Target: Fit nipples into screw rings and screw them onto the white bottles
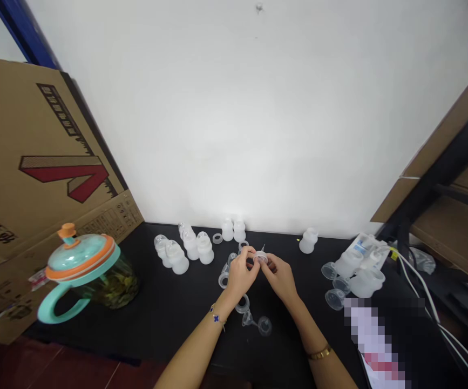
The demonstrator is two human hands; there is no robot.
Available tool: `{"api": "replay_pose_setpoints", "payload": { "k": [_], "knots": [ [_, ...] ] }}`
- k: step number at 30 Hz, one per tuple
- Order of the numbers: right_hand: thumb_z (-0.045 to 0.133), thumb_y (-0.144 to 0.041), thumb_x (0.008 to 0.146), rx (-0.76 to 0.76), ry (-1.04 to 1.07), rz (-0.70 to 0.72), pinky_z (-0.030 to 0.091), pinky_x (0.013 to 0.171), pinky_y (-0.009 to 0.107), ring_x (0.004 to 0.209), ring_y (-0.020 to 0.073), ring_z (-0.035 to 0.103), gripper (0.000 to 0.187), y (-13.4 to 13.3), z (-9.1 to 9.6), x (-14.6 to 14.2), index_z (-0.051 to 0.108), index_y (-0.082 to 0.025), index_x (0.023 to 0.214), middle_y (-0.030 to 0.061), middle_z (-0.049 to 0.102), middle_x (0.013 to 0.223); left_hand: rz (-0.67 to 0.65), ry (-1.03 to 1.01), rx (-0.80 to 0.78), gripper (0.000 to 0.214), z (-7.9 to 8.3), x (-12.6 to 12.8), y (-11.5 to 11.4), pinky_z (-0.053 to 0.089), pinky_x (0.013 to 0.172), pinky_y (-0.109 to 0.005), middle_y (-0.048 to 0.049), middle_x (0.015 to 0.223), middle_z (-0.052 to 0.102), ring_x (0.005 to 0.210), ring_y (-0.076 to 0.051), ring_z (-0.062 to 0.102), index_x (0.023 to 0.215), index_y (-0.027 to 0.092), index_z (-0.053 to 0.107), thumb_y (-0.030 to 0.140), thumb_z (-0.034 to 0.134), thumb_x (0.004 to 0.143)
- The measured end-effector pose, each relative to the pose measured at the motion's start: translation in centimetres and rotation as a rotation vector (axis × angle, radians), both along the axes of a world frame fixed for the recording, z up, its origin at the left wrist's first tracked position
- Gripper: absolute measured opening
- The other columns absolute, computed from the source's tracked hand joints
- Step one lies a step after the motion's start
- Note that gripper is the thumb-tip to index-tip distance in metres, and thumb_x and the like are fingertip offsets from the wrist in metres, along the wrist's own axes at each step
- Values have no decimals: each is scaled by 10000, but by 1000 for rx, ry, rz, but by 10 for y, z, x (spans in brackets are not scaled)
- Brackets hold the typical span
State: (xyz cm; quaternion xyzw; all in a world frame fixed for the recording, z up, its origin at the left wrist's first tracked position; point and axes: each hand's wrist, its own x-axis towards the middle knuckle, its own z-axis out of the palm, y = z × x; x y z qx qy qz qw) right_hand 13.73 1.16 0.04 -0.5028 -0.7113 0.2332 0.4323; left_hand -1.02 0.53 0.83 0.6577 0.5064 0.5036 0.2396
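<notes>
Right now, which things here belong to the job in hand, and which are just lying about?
Probably part of the job:
white ring, held by left hand and right hand
loose rings
clear pieces
small white bottles

Seemingly just lying about:
teal-handled jug
cardboard box

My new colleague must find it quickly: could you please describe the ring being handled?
At the black table below the white wall, look to the middle. There, the left hand and right hand hold a pale ring between them. Unlike the loose rings lying nearby, it is held.
</notes>
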Motion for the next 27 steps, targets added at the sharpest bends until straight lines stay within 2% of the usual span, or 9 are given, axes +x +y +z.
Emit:
{"api": "replay_pose_setpoints", "payload": {
  "k": [7,11,27],
  "knots": [
    [530,-431,939,7,22,15,388,529,231,600,146,572,270,0,1,0,690,-213,933,8,678,762,-10,-5,1,142,0,0,1,563,643,-248,-9,919,734,803,-166,711,1026,250,534,228,531,886],
    [521,-424,945,19,-1,9,398,546,231,616,151,579,268,-1,1,0,686,-215,922,7,668,751,-18,-3,-6,108,-1,0,1,551,627,-249,4,842,723,715,-158,698,1004,242,519,237,521,896],
    [459,-445,966,57,-110,-38,348,549,247,597,157,549,317,-2,-1,-2,601,-224,789,-1,615,682,18,44,34,112,-3,1,0,560,679,-274,20,792,727,702,-157,694,990,241,547,215,522,884]
  ]
}}
